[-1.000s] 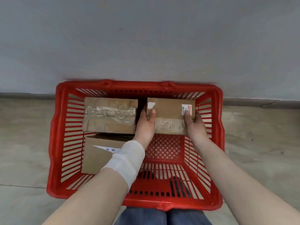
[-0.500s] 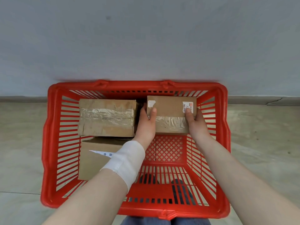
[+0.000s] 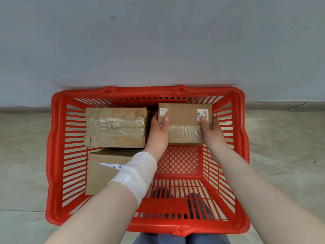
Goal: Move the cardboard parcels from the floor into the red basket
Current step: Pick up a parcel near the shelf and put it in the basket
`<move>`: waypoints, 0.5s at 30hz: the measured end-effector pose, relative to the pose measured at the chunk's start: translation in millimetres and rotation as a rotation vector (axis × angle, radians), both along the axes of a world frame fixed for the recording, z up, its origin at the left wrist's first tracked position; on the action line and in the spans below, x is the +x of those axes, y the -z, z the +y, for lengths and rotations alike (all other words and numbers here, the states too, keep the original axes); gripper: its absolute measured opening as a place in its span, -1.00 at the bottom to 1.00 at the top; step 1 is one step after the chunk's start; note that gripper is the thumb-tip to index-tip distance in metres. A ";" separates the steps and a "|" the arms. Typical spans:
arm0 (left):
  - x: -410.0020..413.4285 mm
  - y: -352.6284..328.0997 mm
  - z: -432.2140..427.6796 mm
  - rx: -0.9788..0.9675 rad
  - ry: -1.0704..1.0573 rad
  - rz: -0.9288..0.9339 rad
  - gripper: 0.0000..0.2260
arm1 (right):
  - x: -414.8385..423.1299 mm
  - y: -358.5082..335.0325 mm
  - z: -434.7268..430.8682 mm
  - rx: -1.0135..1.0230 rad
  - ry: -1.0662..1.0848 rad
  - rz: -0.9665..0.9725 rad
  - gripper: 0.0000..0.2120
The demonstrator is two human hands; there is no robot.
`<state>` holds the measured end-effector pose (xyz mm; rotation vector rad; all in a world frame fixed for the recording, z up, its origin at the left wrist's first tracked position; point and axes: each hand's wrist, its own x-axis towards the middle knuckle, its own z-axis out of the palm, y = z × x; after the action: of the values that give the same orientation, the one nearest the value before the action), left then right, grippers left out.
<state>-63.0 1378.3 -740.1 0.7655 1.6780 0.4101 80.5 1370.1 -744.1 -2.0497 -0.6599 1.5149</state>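
Note:
The red basket [image 3: 56,155] stands on the floor against the wall. Both hands hold a small cardboard parcel [image 3: 182,118] with a white barcode label in the basket's far right corner. My left hand [image 3: 158,132] grips its left side, thumb on top. My right hand [image 3: 212,131] grips its right side, thumb on the label. A taped parcel [image 3: 115,127] lies in the far left corner. A plain parcel [image 3: 103,171] with a white sticker lies in front of that one, partly hidden by my bandaged left wrist.
A grey wall [image 3: 158,41] rises directly behind the basket. Pale stone floor [image 3: 281,155] stretches to both sides. The basket's near right mesh bottom [image 3: 182,162] is bare. Blue trousers [image 3: 175,239] show below the basket's near rim.
The view has crept closer to the basket and the parcel in both hands has sunk slightly toward the far right corner. The other two parcels have not moved.

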 end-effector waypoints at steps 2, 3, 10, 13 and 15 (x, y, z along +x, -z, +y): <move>0.1 0.2 -0.2 -0.007 0.016 0.018 -0.48 | 1.2 -0.7 0.5 -0.011 -0.031 -0.012 -0.56; 0.5 -0.8 0.3 -0.015 0.022 0.031 -0.47 | 2.1 -1.6 1.4 -0.026 -0.054 -0.022 -0.55; 6.6 -52.0 1.6 -0.082 -0.004 0.138 -0.41 | 4.5 -46.2 -2.0 -0.138 -0.153 -0.140 -0.42; 9.0 -101.8 -9.6 -0.077 0.034 0.142 -0.43 | -1.2 -96.2 -16.9 -0.125 -0.143 -0.146 -0.43; 11.4 -148.1 -22.2 -0.094 0.036 0.128 -0.45 | -5.4 -140.9 -30.3 -0.115 -0.115 -0.131 -0.45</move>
<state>-51.6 1356.1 -592.0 0.7643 1.7875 0.2591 75.0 1339.8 -603.1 -2.2475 -0.7685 1.5239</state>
